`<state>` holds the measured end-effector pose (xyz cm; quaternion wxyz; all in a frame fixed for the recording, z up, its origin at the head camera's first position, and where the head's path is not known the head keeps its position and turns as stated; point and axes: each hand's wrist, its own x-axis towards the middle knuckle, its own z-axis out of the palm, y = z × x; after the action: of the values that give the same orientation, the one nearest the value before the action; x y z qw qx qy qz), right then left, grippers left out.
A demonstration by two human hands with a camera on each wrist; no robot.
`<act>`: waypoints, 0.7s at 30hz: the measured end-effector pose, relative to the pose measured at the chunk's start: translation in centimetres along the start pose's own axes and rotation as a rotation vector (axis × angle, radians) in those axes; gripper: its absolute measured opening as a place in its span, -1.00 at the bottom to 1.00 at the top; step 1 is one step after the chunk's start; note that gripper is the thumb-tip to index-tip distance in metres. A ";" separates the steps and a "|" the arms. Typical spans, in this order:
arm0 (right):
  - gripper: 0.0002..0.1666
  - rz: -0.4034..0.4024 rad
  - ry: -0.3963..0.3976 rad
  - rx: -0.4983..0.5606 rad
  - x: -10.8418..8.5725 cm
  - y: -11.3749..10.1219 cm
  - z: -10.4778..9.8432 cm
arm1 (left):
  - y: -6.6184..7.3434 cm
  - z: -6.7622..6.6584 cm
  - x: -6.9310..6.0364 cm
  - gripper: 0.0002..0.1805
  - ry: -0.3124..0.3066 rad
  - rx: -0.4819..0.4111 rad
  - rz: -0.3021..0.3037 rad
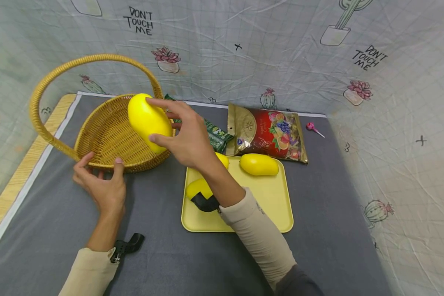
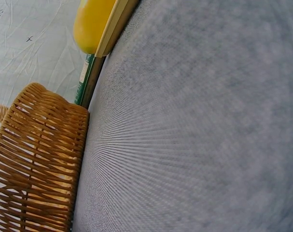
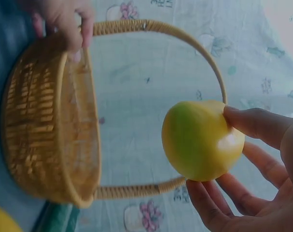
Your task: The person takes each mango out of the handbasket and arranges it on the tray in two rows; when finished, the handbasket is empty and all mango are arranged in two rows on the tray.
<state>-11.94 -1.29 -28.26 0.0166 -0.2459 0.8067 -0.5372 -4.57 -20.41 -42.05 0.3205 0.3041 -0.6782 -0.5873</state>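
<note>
My right hand [image 1: 190, 137] holds a yellow mango [image 1: 148, 123] between thumb and fingers, above the wicker basket [image 1: 105, 137]. In the right wrist view the mango [image 3: 199, 145] shows a green patch, and it hangs apart from the basket's rim. My left hand [image 1: 105, 191] grips the near rim of the basket, thumb and fingers over the edge. Inside, the visible part of the basket shows only woven wicker. A yellow tray [image 1: 268, 201] carries more mangoes: one [image 1: 259, 164] at its far right, two at its left partly hidden by my right arm and wrist strap.
Behind the tray lies a red and gold candy bag [image 1: 268, 133], with a green packet [image 1: 219, 137] beside it, partly covered by my right hand. A pink lollipop [image 1: 311, 126] sits at the right. The basket's tall handle [image 1: 92, 59] arches over it. A printed cloth hangs behind the table.
</note>
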 end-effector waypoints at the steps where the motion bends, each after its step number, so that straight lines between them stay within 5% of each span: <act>1: -0.20 0.005 0.005 -0.001 -0.2 0.3 -0.4 | 0.1 0.0 0.0 -0.36 0.000 -0.002 -0.002; 21: -0.23 0.082 0.008 -0.065 -5.6 4.8 -6.5 | -0.2 -0.1 0.0 -0.37 0.003 -0.015 0.005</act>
<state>-10.74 8.08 -31.06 0.0273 -0.2111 0.8331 -0.5105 -4.51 -20.53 -42.20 0.3252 0.3012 -0.6740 -0.5910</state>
